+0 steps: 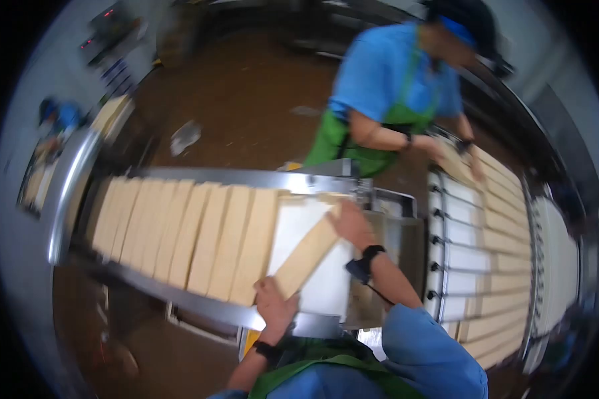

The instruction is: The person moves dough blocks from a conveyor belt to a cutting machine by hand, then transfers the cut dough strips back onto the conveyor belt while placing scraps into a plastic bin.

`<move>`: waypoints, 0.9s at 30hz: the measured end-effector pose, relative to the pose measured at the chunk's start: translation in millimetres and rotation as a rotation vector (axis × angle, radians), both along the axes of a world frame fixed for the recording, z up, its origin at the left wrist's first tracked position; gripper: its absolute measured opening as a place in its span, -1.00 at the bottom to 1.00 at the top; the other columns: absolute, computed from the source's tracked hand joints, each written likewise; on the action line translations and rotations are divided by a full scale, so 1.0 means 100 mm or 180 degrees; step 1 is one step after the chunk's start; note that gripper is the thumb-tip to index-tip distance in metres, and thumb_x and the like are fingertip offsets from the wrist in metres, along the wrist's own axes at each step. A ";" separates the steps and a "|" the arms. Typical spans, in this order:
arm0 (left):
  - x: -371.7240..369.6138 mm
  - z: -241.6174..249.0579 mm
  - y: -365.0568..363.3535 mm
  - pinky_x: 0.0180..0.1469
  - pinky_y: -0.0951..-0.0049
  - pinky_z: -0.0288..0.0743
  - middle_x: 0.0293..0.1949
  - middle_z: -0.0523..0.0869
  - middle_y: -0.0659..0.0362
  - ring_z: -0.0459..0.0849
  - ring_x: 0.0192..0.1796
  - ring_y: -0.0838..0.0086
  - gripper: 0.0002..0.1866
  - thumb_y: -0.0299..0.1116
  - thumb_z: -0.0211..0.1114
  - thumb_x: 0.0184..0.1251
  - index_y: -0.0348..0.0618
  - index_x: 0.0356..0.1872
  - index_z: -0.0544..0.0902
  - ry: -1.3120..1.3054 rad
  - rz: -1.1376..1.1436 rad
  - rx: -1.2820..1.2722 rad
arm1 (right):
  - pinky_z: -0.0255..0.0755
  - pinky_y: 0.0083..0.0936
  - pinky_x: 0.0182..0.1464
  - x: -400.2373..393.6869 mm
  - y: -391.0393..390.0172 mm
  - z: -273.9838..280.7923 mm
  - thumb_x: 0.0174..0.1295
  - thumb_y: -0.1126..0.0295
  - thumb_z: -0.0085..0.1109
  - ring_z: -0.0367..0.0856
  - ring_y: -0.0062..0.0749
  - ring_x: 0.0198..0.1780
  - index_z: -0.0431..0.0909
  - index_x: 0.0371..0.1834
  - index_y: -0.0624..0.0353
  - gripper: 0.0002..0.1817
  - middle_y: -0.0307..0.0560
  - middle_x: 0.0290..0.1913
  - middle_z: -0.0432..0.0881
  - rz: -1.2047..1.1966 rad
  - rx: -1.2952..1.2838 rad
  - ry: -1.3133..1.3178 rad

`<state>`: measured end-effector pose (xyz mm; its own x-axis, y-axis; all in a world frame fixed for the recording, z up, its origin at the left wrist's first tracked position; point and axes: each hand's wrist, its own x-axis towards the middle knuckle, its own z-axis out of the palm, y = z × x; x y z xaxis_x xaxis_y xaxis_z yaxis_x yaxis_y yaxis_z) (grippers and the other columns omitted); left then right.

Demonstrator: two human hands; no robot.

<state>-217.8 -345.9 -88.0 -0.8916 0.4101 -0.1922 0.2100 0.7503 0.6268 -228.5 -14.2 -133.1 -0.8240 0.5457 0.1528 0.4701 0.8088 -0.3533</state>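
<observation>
A pale, flat strip that looks like dough (pixel 306 258) lies slanted over the white belt (pixel 289 223). Its near end is in my left hand (pixel 276 306), fingers curled over it beside the metal rail. My right hand (pixel 354 226) grips the far end, close to the opposite rail. To the left, several similar strips (pixel 209 239) lie side by side across the belt, and the nearest one borders the strip I hold. Black bands circle both my wrists.
Across from me, a co-worker in a blue shirt and green apron (pixel 406 86) handles strips on a second conveyor (pixel 454 256) at right. Metal rails (pixel 246 177) edge my belt. A curved metal guard (pixel 73 193) stands at its left end. Clear plastic (pixel 185 136) lies on the floor.
</observation>
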 end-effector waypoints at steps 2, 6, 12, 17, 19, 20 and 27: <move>0.07 -0.20 0.00 0.31 -0.13 0.51 0.31 0.41 -0.30 0.49 0.30 -0.28 0.04 -0.12 0.68 -0.06 -0.24 0.45 0.31 0.0419 -0.0283 -0.0244 | 0.43 -0.05 0.39 0.06 0.00 0.08 0.41 -0.18 0.16 0.59 0.15 0.29 0.53 0.29 0.42 -0.22 0.32 0.22 0.66 -0.0021 -0.0109 -0.0413; 0.12 -0.42 0.16 0.39 -0.10 0.46 0.41 0.36 -0.34 0.44 0.37 -0.30 0.20 -0.18 0.74 -0.12 -0.25 0.58 0.19 0.0487 -0.0227 -0.0695 | 0.54 -0.04 0.24 0.18 -0.11 0.05 0.36 -0.08 0.23 0.67 0.13 0.15 0.58 0.10 0.38 -0.37 0.28 0.08 0.68 -0.0253 -0.0374 0.0117; 0.52 -0.22 0.53 0.29 -0.11 0.47 0.26 0.43 -0.27 0.50 0.28 -0.27 0.03 -0.42 0.74 -0.18 -0.28 0.42 0.35 0.0727 -0.0427 -0.0128 | 0.52 -0.01 0.15 1.25 -0.17 0.37 0.30 0.06 0.36 0.54 0.14 0.14 0.56 0.10 0.31 -0.46 0.22 0.01 0.56 -0.1146 -0.0554 0.0677; 1.12 0.17 1.40 0.25 -0.05 0.48 0.27 0.43 -0.20 0.51 0.26 -0.23 -0.03 -0.53 0.69 -0.15 -0.08 0.42 0.41 0.0848 -0.1133 0.0511 | 0.50 -0.01 0.12 2.51 0.36 0.66 0.31 0.06 0.34 0.55 0.17 0.09 0.53 0.13 0.29 -0.46 0.23 0.01 0.58 -0.2188 0.0023 0.1376; 1.38 0.37 1.89 0.26 -0.04 0.48 0.30 0.43 -0.18 0.50 0.28 -0.22 -0.02 -0.49 0.70 -0.14 -0.01 0.43 0.42 0.1054 -0.1435 0.0650 | 0.49 -0.01 0.10 3.05 0.69 0.84 0.32 0.09 0.33 0.58 0.15 0.05 0.54 0.12 0.28 -0.50 0.17 -0.01 0.61 -0.2468 0.0549 0.1844; 1.48 0.42 2.12 0.25 -0.05 0.49 0.32 0.42 -0.15 0.50 0.28 -0.22 -0.03 -0.48 0.70 -0.12 0.01 0.44 0.42 0.1145 -0.1682 0.0690 | 0.50 -0.02 0.10 3.31 0.87 0.88 0.33 0.10 0.32 0.58 0.14 0.05 0.55 0.12 0.27 -0.51 0.16 -0.01 0.62 -0.2620 0.0640 0.1893; 2.27 0.96 3.49 0.15 -0.09 0.57 0.26 0.44 -0.11 0.52 0.23 -0.19 -0.03 -0.40 0.72 -0.06 0.07 0.46 0.40 0.1009 -0.2786 0.0485 | 0.51 0.02 0.06 4.70 2.07 0.68 0.41 0.09 0.26 0.62 0.18 0.01 0.59 0.11 0.27 -0.55 0.17 -0.04 0.66 -0.3321 0.0910 0.1839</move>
